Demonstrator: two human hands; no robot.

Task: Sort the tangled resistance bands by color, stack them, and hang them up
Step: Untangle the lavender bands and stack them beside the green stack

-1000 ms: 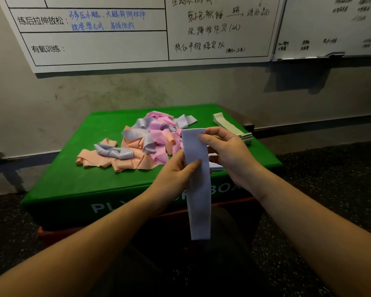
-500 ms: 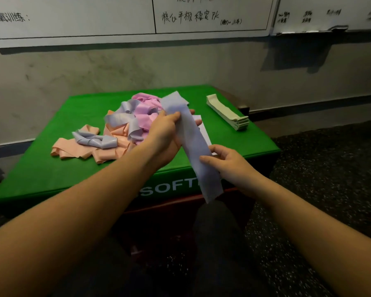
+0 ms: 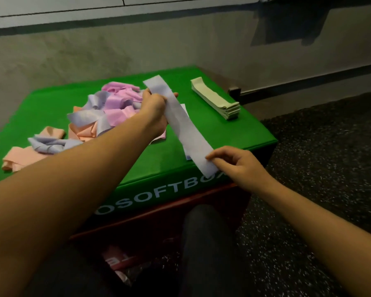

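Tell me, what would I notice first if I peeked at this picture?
First, the long pale lilac band stretched slantwise over the bright green box, gripped at its far end by the left hand and pinched near its close end by the right hand. Next, the messy pile of pink, peach and lilac bands on the box's left side, and the neat stack of pale green bands near its far right edge.

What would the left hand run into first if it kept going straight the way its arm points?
Probably nothing on the green box itself: the left hand, gripping the lavender band, points up and right, between the tangled pile and the pale green stack, towards the wall. Depth is unclear.
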